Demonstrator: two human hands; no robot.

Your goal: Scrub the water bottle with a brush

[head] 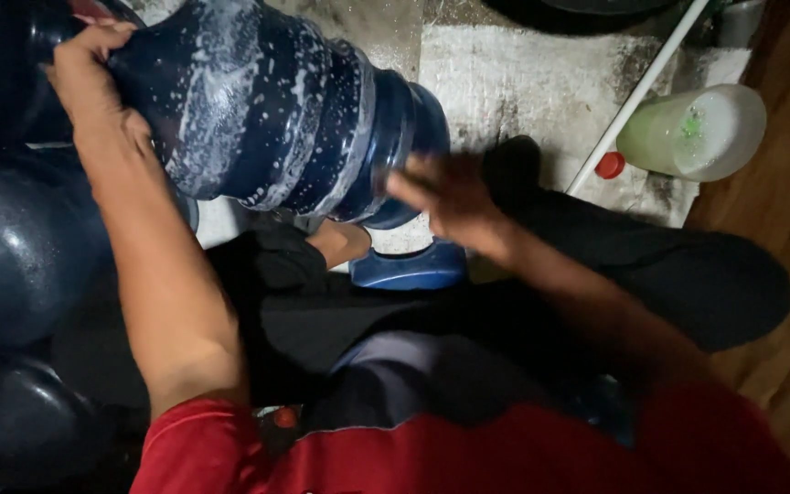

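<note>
Head view: hands (93, 78) (445, 197) seemingly gripping soapy jug (276, 110)

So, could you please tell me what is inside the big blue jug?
White soapy foam clings to the inside wall of the big blue jug. The left hand covers its base; any liquid inside cannot be seen.
</note>
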